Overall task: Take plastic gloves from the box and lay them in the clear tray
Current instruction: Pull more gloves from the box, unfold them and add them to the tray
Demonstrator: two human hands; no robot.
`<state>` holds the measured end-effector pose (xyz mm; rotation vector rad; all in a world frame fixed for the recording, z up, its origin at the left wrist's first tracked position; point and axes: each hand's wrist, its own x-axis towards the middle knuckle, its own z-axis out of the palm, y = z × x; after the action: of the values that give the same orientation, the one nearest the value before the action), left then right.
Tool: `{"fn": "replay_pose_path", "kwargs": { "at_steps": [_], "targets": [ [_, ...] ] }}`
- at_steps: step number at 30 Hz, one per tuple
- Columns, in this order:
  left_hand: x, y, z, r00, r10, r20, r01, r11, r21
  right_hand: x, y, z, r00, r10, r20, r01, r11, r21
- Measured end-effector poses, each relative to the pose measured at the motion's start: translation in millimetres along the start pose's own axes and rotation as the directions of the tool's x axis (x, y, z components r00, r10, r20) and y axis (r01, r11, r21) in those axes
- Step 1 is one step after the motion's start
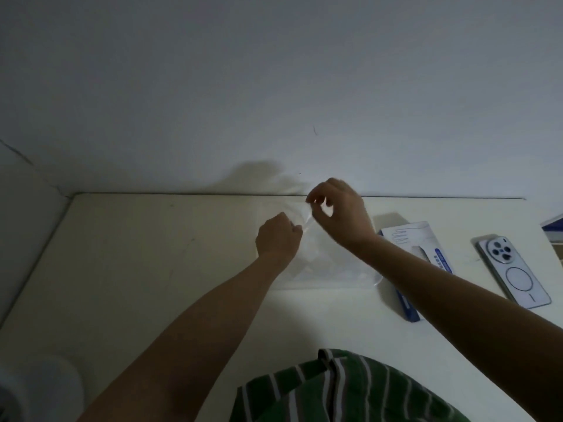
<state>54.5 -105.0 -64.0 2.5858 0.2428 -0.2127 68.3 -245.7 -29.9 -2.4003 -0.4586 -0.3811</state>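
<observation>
A thin clear plastic glove point(297, 205) hangs in the air between my hands, barely visible against the wall. My left hand point(278, 236) is curled into a fist and pinches its lower edge. Higher and to the right, my right hand point(338, 205) pinches the glove's upper edge between thumb and fingers. Below both hands lies the clear tray point(332, 269) on the cream table, its rim faint. The white and blue glove box point(409, 239) lies flat just right of the tray, partly hidden by my right forearm.
A phone point(513, 269) lies face down at the table's right. A dark blue object point(553, 226) shows at the right edge. The wall runs along the table's far edge point(182, 194). A pale round object point(39, 388) sits at the lower left.
</observation>
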Motion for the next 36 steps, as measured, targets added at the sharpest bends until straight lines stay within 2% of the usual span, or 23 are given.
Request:
{"fn": "replay_pose_path", "kwargs": {
  "at_steps": [1,2,4,5,6,8,10,11,12,14,16,18,19,21,23,26,30,34,36],
  "targets": [
    [0,0,2,1.0,-0.002,0.007,0.002,0.999,0.041,-1,1,5,0.99,0.055,0.127,-0.05,0.998,-0.038],
    [2,-2,4,1.0,-0.008,0.026,0.006,0.997,0.075,-4,6,12,0.951,0.149,0.269,-0.126,0.987,-0.102],
    [2,-5,6,0.996,-0.015,0.09,0.001,0.987,0.158,-13,16,26,0.802,0.324,0.501,-0.218,0.941,-0.26],
    [1,-6,7,0.993,-0.012,0.121,-0.014,0.978,0.21,-17,21,32,0.731,0.377,0.568,-0.239,0.922,-0.304],
    [-1,-6,8,0.99,-0.01,0.141,-0.027,0.965,0.261,-21,25,38,0.682,0.407,0.608,-0.263,0.912,-0.315],
    [-3,-5,11,0.989,0.02,0.146,-0.075,0.92,0.385,-25,31,46,0.635,0.433,0.64,-0.309,0.902,-0.302],
    [-6,-4,14,0.974,0.208,0.094,-0.225,0.813,0.538,-29,35,52,0.598,0.447,0.665,-0.335,0.893,-0.3],
    [-6,-2,15,0.944,0.318,0.089,-0.307,0.746,0.592,-31,36,54,0.579,0.448,0.681,-0.338,0.892,-0.3],
    [-5,0,14,0.904,0.419,0.088,-0.377,0.683,0.626,-33,37,57,0.56,0.451,0.695,-0.337,0.891,-0.306],
    [-5,9,11,0.843,0.52,0.137,-0.487,0.631,0.604,-38,40,61,0.535,0.452,0.714,-0.327,0.89,-0.318],
    [-4,16,13,0.863,0.432,0.26,-0.504,0.722,0.474,-41,43,64,0.531,0.44,0.724,-0.306,0.896,-0.32],
    [2,12,26,0.894,0.227,0.387,-0.376,0.85,0.37,-42,48,65,0.525,0.418,0.741,-0.281,0.907,-0.313],
    [5,7,31,0.9,0.135,0.415,-0.301,0.881,0.366,-43,50,64,0.513,0.416,0.751,-0.278,0.908,-0.313],
    [11,-9,39,0.906,-0.008,0.424,-0.196,0.878,0.436,-44,51,63,0.489,0.425,0.762,-0.271,0.904,-0.33],
    [13,-18,41,0.902,-0.088,0.422,-0.139,0.868,0.477,-46,53,62,0.487,0.449,0.749,-0.241,0.894,-0.379],
    [12,-23,42,0.88,-0.107,0.463,-0.164,0.846,0.507,-48,60,65,0.49,0.488,0.722,-0.251,0.872,-0.42],
    [13,-22,43,0.849,-0.139,0.51,-0.179,0.832,0.525,-49,63,71,0.438,0.51,0.74,-0.273,0.86,-0.431],
    [9,-17,37,0.846,-0.126,0.518,-0.217,0.806,0.551,-36,57,60,0.377,0.517,0.768,-0.394,0.84,-0.372],
    [5,-10,30,0.857,-0.104,0.505,-0.229,0.801,0.554,-30,50,45,0.402,0.48,0.78,-0.415,0.855,-0.312]
  ]
}}
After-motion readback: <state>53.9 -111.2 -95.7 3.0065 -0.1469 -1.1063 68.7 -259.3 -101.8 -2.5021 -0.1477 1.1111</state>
